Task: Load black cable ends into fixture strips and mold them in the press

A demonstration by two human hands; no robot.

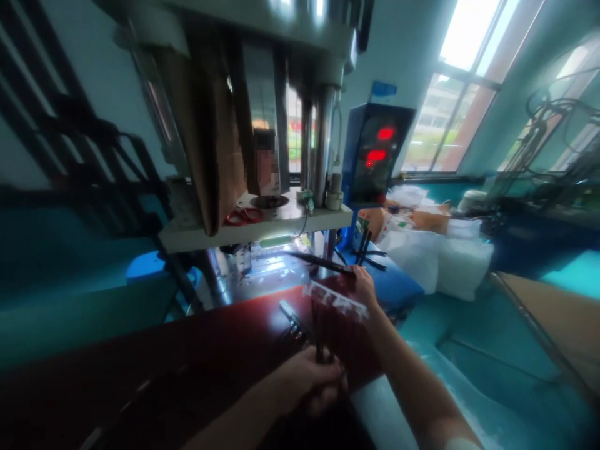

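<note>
My right hand (364,286) is closed around a long, thin black strip (323,261) that points left toward the lit lower part of the press. Lower down and nearer to me, my left hand (319,375) is closed on thin dark rods (320,340) that stick up out of the fist; blur hides their exact kind. Between the hands is a clear, notched plastic strip (335,300), close to my right wrist; I cannot tell whether it is held or lying. Small metal pieces (293,319) lie on the dark red table (225,337) just beyond my left hand.
A large press (281,222) stands ahead, with red-handled scissors (244,216) and brown cardboard (210,144) on its ledge. To its right are a control box (379,156) with red digits, a blue surface (398,281) bearing black strips, and white bags (450,256).
</note>
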